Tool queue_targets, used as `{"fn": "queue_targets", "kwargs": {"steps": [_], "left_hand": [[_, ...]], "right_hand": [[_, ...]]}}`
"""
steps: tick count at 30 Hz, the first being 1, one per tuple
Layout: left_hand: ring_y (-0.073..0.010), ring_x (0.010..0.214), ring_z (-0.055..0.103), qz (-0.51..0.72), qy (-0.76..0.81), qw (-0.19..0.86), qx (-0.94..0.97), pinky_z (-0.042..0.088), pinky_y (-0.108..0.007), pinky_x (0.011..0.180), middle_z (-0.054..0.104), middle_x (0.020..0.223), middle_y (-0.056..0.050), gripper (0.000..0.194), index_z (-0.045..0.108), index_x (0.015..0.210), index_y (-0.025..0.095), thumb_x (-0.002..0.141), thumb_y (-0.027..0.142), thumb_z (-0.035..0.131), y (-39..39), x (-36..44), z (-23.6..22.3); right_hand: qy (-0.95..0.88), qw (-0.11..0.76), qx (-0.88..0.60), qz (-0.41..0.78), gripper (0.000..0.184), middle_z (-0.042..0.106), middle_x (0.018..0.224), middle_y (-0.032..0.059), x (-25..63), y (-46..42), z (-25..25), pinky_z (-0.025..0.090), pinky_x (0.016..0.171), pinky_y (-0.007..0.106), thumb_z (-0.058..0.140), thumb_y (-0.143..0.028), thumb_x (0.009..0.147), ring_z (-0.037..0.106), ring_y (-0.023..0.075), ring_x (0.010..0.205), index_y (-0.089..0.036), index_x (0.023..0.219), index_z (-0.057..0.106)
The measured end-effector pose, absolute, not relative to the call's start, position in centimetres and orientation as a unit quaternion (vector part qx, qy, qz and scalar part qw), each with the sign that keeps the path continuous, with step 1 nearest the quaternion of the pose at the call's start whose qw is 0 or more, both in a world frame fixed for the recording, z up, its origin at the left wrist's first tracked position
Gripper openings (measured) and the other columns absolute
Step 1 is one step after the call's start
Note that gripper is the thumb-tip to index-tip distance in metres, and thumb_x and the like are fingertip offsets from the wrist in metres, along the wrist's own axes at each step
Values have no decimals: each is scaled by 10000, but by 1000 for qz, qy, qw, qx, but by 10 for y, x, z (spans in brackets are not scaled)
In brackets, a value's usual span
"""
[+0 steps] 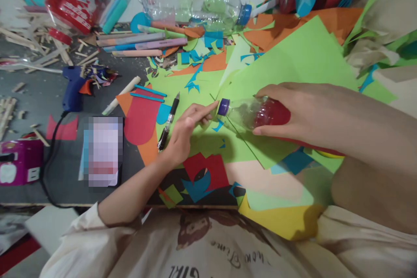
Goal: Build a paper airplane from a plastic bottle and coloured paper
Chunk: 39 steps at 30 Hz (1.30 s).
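My right hand [283,106] is wrapped round a small clear plastic bottle [243,110], which lies sideways over green paper with its purple cap [223,107] facing left. Red shows through the bottle's base end, by my palm. My left hand [189,128] has its index finger stretched out to the cap, the tip at or very near its edge; the other fingers curl loosely, and I see nothing held in them. Beneath both hands lie green paper sheets [202,143]. A black pen [169,119] rests just left of my left hand.
Left of the hands are a phone [104,152], a blue glue gun [73,87] with a black cord, and a purple box [21,163]. Markers [143,43], a large clear bottle [192,4] and a red-labelled bottle [74,4] lie behind. Coloured paper scraps [208,171] are scattered around.
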<state>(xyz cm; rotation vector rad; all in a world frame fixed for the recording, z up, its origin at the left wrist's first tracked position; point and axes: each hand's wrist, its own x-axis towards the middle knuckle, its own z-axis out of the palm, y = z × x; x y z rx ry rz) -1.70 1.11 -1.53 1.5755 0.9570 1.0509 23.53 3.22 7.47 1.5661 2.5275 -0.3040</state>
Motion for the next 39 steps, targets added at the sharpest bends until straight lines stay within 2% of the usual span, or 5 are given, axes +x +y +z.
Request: {"fn": "queue_targets", "kwargs": {"steps": [3, 6, 11, 33, 39], "left_hand": [[-245, 1051, 647, 454, 395, 512, 613, 561, -421, 893, 670, 1167, -84, 592, 730, 1158, 307, 981, 622, 260, 10, -17, -18], [-250, 1245, 591, 449, 412, 485, 628, 518, -408, 1014, 662, 1276, -81, 325, 728, 1098, 266, 930, 494, 569, 11, -16, -18], [-193, 1088, 674, 459, 391, 488, 631, 559, -310, 934, 695, 1169, -78, 354, 672, 1127, 253, 821, 413, 749, 15, -14, -21], [-190, 1151, 649, 389, 317, 501, 705, 510, -286, 1003, 685, 1231, -67, 450, 638, 1236, 288, 809, 317, 774, 21, -23, -21], [-189, 1113, 663, 381, 349, 505, 691, 538, -269, 947, 690, 1195, -63, 415, 642, 1190, 254, 814, 388, 759, 21, -22, -16]], "right_hand": [[846, 67, 515, -116, 455, 712, 913, 81, 235, 32, 76, 374, 526, 319, 605, -600, 793, 639, 253, 667, -239, 1070, 626], [846, 58, 513, -131, 484, 714, 928, 79, 235, 32, 76, 383, 534, 323, 594, -631, 789, 640, 251, 672, -238, 1070, 632], [848, 42, 501, -167, 532, 713, 991, 82, 242, 33, 70, 403, 559, 319, 601, -660, 776, 649, 250, 717, -247, 1110, 635], [846, 37, 497, -192, 597, 691, 988, 92, 236, 29, 71, 436, 629, 335, 687, -585, 743, 644, 265, 777, -206, 1196, 595], [848, 69, 483, -208, 387, 667, 932, 79, 218, 31, 80, 427, 664, 336, 704, -466, 769, 627, 260, 820, -190, 1032, 638]]}}
